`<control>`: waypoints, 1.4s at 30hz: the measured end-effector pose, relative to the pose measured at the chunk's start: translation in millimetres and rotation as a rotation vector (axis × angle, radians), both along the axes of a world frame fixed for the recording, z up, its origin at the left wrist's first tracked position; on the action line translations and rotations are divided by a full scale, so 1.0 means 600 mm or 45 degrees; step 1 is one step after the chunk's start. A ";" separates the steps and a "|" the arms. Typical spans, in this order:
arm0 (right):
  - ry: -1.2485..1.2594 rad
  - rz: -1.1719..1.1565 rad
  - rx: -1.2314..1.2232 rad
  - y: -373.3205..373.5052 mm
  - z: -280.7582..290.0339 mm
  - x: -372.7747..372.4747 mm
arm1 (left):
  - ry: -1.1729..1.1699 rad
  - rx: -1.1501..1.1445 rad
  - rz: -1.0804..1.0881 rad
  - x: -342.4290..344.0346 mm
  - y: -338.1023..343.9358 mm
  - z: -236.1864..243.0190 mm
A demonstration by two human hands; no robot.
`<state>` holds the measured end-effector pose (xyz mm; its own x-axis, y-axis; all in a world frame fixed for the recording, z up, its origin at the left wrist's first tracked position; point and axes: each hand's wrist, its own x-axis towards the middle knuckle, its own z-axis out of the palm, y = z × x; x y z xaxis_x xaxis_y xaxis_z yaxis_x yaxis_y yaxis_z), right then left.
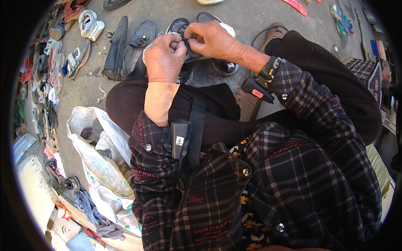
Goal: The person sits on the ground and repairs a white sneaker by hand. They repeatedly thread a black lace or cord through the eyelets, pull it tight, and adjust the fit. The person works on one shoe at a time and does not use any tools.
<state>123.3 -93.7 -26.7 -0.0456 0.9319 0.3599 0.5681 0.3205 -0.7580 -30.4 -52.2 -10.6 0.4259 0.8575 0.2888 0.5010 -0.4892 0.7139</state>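
Note:
My left hand (163, 58) and my right hand (214, 42) are raised close together at the top centre, fingers bent and pinched over a dark grey shoe piece (179, 26) with white edging. What exactly the fingertips grip is too small and hidden to make out. Just right of it, partly behind my right hand, is another dark shoe (206, 17) with a white edge. Straps with small black boxes are worn at my wrists.
Dark slip-on shoes (116, 48) and sneakers (90, 25) lie on the concrete ground (113, 8), with many more shoes along the left. A white sack (79, 125) holding shoes is at lower left. A metal grid crate (360, 73) stands beyond my bent right leg.

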 end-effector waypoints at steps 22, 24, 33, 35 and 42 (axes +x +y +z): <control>0.005 -0.012 -0.056 0.000 -0.003 -0.009 | -0.255 -0.637 -0.004 -0.012 0.025 -0.026; -0.028 0.003 -0.048 0.000 0.001 -0.007 | -0.288 -0.687 0.000 -0.013 0.027 -0.027; -0.653 0.075 -0.059 0.017 0.022 -0.009 | -0.027 -0.429 0.031 -0.005 0.014 -0.010; -0.600 0.048 -0.039 0.015 0.023 -0.009 | -0.061 -0.412 -0.003 -0.006 0.014 -0.009; 0.483 -0.019 -0.535 0.005 0.017 -0.002 | -0.213 -0.610 -0.013 -0.013 0.027 -0.019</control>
